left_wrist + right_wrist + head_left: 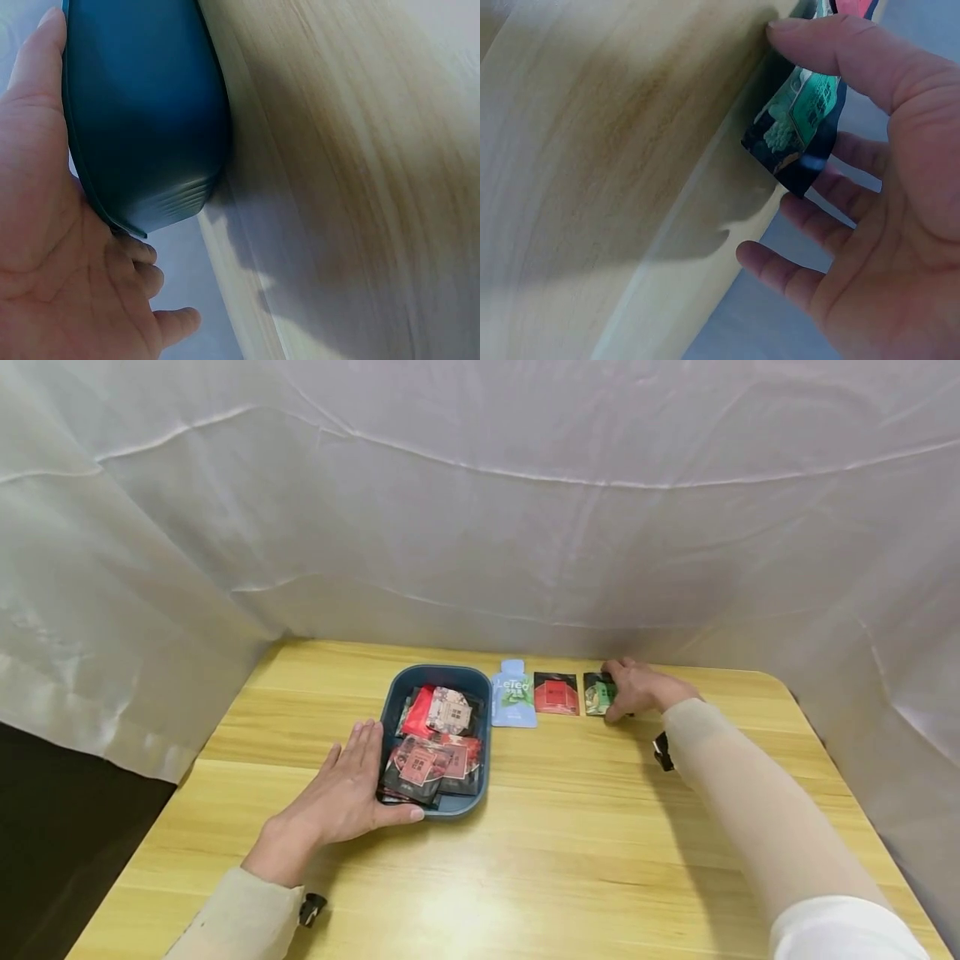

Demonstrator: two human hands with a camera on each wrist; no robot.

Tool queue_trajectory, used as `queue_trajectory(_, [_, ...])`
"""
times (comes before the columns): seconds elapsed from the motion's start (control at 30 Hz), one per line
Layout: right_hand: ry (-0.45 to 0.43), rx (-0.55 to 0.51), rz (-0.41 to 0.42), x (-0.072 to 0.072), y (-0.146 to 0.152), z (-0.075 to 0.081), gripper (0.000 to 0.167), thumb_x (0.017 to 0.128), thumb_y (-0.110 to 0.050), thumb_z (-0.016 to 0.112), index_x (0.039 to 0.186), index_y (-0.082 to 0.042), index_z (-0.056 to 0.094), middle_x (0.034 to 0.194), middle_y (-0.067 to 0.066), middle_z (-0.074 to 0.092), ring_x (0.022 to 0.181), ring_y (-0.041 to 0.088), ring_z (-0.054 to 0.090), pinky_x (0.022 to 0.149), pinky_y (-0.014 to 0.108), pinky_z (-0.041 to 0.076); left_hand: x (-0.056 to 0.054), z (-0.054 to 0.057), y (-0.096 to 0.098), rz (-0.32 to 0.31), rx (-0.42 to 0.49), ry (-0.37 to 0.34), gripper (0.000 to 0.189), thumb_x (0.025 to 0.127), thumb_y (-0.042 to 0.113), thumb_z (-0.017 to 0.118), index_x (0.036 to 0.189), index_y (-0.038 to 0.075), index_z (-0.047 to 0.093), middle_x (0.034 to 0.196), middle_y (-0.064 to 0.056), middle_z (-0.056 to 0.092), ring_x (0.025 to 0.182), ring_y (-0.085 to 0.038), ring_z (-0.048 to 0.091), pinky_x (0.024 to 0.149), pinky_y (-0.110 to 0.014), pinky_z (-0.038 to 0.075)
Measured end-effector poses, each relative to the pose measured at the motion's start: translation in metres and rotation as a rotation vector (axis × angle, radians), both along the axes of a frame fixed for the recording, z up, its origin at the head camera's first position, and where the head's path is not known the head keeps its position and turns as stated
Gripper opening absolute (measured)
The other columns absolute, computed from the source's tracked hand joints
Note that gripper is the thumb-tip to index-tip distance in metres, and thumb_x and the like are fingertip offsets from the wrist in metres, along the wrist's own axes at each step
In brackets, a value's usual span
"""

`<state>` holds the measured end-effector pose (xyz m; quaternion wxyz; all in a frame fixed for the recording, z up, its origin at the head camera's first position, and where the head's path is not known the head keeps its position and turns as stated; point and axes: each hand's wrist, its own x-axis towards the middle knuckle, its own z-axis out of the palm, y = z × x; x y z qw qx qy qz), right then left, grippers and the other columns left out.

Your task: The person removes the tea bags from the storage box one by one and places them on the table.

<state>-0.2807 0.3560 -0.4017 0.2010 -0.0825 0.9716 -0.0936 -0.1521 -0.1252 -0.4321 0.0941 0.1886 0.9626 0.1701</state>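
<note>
A blue plastic tray [486, 768] holds a heap of tea sachets [420, 764]. My left hand [333, 802] lies along its left side, fingers straight, thumb reaching across the near corner; in the left wrist view the palm [67, 247] is beside the tray's wall [150, 112]. Toward the table's back, my right hand [637, 687] holds a green-and-black tea sachet [597, 695] by its edges between thumb and fingers. Up close, the sachet [791, 135] looks slightly bent, its upper part partly covered by the thumb [832, 45].
Between the tray and my right hand, a light blue "LeTea" pouch [513, 700] and a red-and-black sachet [556, 693] lie in a row. Pale cloth [525, 543] hangs behind and beside the wooden table [540, 860].
</note>
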Motion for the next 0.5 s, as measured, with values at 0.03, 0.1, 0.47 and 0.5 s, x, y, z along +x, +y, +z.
queue_trajectory(0.03, [-0.001,0.000,0.001,-0.0007,-0.0002,-0.0006,0.104,0.082,-0.027,0.086,0.163,0.002,0.026,0.166,0.039,0.019,0.151,0.060,0.024,0.117,0.077,0.029,0.0000,-0.0001,-0.0001,0.000,0.001,0.000,0.144,0.077,0.087,0.069,0.167,-0.006,0.004,0.175,-0.028,0.006,0.163,-0.045,0.006,0.129,-0.068,0.012])
queue_trajectory(0.1, [-0.002,0.004,0.003,-0.0020,-0.0011,-0.0018,0.103,0.083,-0.027,0.085,0.163,0.002,0.027,0.166,0.038,0.020,0.152,0.059,0.024,0.117,0.077,0.029,-0.0002,-0.0002,-0.0004,0.001,0.001,0.003,0.146,0.076,0.089,0.066,0.167,-0.006,0.004,0.175,-0.028,0.007,0.163,-0.044,0.006,0.129,-0.067,0.012])
queue_trajectory(0.47, [-0.037,0.009,-0.005,-0.0052,-0.0041,-0.0031,0.107,0.085,-0.031,0.085,0.165,0.001,0.022,0.170,0.035,0.014,0.156,0.057,0.016,0.122,0.075,0.022,-0.0002,0.0001,-0.0009,0.003,0.009,-0.008,0.147,0.075,0.092,0.064,0.167,-0.006,0.004,0.175,-0.027,0.006,0.163,-0.044,0.006,0.129,-0.066,0.012])
queue_trajectory(0.5, [-0.041,0.008,-0.006,-0.0050,-0.0042,-0.0031,0.108,0.085,-0.031,0.085,0.166,0.001,0.021,0.170,0.035,0.013,0.156,0.057,0.015,0.122,0.075,0.021,-0.0003,0.0000,-0.0010,0.003,0.010,-0.009,0.147,0.075,0.092,0.064,0.167,-0.006,0.004,0.175,-0.027,0.006,0.163,-0.044,0.006,0.129,-0.066,0.012])
